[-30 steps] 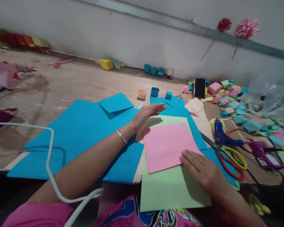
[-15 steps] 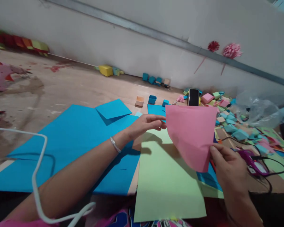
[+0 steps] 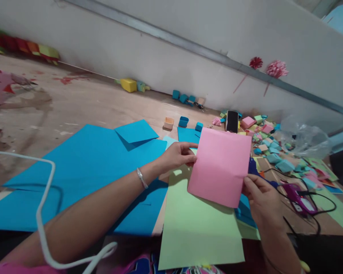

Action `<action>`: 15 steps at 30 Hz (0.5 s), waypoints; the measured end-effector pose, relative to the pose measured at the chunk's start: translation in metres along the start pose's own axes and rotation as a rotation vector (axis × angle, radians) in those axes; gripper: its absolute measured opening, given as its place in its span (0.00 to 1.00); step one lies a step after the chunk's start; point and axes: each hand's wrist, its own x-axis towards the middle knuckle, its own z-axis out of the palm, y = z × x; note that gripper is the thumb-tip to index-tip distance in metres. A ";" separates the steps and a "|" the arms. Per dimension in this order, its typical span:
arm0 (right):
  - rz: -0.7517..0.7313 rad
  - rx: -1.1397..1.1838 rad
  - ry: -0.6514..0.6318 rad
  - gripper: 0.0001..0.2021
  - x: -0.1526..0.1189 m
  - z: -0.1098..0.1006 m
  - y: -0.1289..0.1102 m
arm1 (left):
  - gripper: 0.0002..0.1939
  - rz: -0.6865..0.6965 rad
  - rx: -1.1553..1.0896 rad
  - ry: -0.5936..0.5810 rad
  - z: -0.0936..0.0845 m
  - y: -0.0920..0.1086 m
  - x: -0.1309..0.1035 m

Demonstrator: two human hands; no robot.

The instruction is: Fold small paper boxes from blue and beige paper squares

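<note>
A sheet of pink paper (image 3: pixel 220 167) is held up over a larger light green sheet (image 3: pixel 200 232). My right hand (image 3: pixel 264 199) pinches its right edge between thumb and fingers. At the left edge, my left hand (image 3: pixel 177 156) has its thumb and fingers on the paper, with the fingertips partly hidden at the edge. Large blue sheets (image 3: pixel 103 163) lie under my left forearm, a smaller folded blue piece (image 3: pixel 138 131) on top of them. Another blue piece (image 3: pixel 187 134) lies behind the pink sheet.
Small paper boxes, one peach (image 3: pixel 168 122) and one blue (image 3: pixel 183 121), stand toward the wall. A phone (image 3: pixel 232 121), several coloured paper pieces (image 3: pixel 274 150), a plastic bag (image 3: pixel 308 139) and a purple device (image 3: pixel 298 199) with cables are right. A white cable (image 3: pixel 45 198) crosses left; a pink glue gun (image 3: pixel 1 85) lies beyond.
The pink sheet has come down and left, and its curled lower part has flattened out. My left hand has closed onto its left edge; my right hand has moved slightly left.
</note>
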 end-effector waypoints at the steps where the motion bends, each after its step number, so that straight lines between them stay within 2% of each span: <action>1: -0.001 -0.003 -0.004 0.12 0.000 0.000 0.001 | 0.23 -0.003 0.006 0.005 0.000 0.000 0.000; 8: -0.020 -0.098 -0.057 0.14 -0.001 -0.001 0.007 | 0.23 -0.033 -0.018 0.054 0.000 0.005 -0.003; 12: -0.008 -0.132 -0.136 0.18 -0.006 0.003 0.011 | 0.21 -0.044 0.043 0.112 0.000 0.006 -0.002; 13: -0.046 -0.137 -0.165 0.21 -0.008 0.004 0.011 | 0.20 -0.051 0.072 0.129 0.000 0.005 -0.001; 15: -0.209 -0.180 -0.223 0.29 -0.011 0.003 0.012 | 0.19 -0.084 0.127 0.135 -0.001 0.003 0.000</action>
